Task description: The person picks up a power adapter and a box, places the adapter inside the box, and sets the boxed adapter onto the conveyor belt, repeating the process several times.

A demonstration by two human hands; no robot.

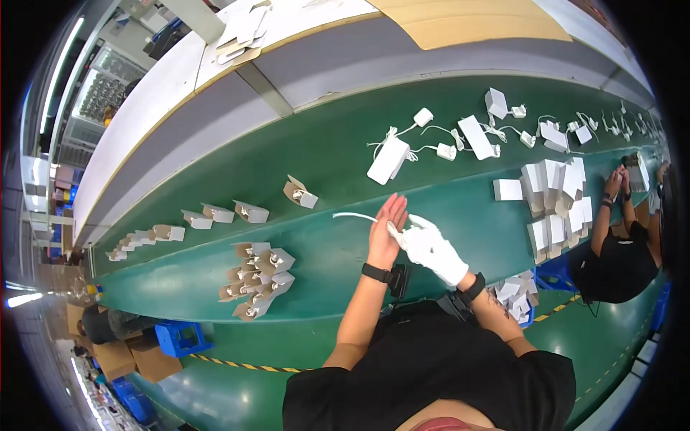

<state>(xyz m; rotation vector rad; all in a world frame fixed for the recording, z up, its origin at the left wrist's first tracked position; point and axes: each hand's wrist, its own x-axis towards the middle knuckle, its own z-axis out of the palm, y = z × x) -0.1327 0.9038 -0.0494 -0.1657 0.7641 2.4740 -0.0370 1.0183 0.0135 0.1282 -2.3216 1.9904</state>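
My left hand (pixel 387 233) is bare, with a black band at the wrist, and holds a white cable (pixel 353 215) across its palm, its fingers stretched up. One end of the cable sticks out to the left in a slight curve. In a white glove, my right hand (pixel 431 250) closes its fingertips on the cable against the left palm; the gloved fingers hide part of it. Just beyond my hands a white box (pixel 389 159) stands among coiled white cables, with a white plug adapter (pixel 445 151) beside it.
Open small boxes with white contents (pixel 259 279) are grouped on the green bench (pixel 338 266) at left; more line its raised back strip. White boxes (pixel 553 187) are stacked at right. A co-worker's hands (pixel 617 183) are farther right. A blue stool (pixel 180 337) stands lower left.
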